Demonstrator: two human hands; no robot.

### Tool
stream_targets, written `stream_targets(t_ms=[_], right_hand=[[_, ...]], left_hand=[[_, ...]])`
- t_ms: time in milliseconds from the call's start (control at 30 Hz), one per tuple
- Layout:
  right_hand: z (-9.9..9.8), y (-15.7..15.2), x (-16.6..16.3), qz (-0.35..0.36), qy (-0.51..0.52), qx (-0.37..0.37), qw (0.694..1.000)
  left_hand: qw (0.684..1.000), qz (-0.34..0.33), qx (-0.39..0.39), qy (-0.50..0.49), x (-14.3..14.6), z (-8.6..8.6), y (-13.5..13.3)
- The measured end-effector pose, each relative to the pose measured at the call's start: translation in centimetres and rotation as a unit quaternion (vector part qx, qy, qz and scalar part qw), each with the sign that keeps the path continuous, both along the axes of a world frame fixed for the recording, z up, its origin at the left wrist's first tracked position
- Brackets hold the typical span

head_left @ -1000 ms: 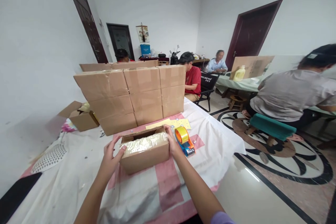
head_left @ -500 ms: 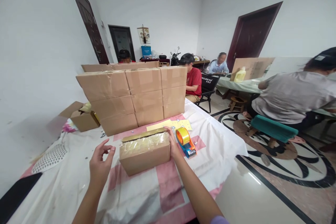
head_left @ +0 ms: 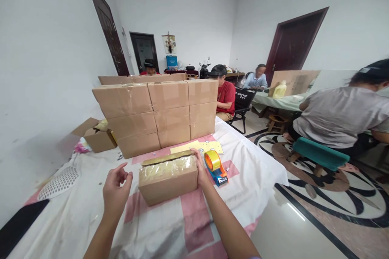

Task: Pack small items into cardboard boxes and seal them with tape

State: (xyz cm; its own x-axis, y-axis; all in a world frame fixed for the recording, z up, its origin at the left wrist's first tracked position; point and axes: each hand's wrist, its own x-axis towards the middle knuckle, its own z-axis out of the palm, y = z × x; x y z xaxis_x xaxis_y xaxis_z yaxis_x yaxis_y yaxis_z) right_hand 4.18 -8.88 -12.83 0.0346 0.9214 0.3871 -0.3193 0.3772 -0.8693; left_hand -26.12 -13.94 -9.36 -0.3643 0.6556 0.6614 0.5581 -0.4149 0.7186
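Observation:
A small cardboard box [head_left: 170,182] lies on the cloth in front of me, with shiny clear tape across its top and a dark gap along the far edge of the lid. My right hand [head_left: 200,169] grips its right end, fingertips curled at the far top corner. To the left of the box, apart from it, my left hand [head_left: 117,184] hovers with bent, parted fingers and holds nothing. Just right of my right hand is a tape dispenser [head_left: 220,175], orange and blue, carrying a yellow tape roll [head_left: 212,160].
Stacked cardboard boxes [head_left: 170,113] form a wall across the table behind. An opened box [head_left: 100,139] stands at the far left. Yellow paper sheets [head_left: 209,146] lie behind the dispenser. The tablecloth [head_left: 258,158] ends at the right. Several people sit beyond, one in grey [head_left: 340,117].
The camera view has shifted slightly, so the room appears a little lower. Both hands, the box and the tape dispenser keep nearly the same places.

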Motion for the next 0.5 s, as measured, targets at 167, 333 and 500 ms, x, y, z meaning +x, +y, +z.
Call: stream_targets(t_ms=[167, 333, 500], right_hand=[[0.4, -0.2, 0.0, -0.006, -0.001, 0.005, 1.0], [0.4, -0.2, 0.1, 0.001, 0.0, 0.009, 1.0], [0.2, 0.0, 0.0, 0.009, 0.002, 0.008, 1.0]], left_hand=[[1.0, 0.005, 0.018, 0.018, 0.0, -0.2, 0.1], [1.0, 0.001, -0.011, -0.013, -0.1, -0.7, 0.1], [0.998, -0.02, -0.038, -0.034, -0.1, -1.3, 0.4]])
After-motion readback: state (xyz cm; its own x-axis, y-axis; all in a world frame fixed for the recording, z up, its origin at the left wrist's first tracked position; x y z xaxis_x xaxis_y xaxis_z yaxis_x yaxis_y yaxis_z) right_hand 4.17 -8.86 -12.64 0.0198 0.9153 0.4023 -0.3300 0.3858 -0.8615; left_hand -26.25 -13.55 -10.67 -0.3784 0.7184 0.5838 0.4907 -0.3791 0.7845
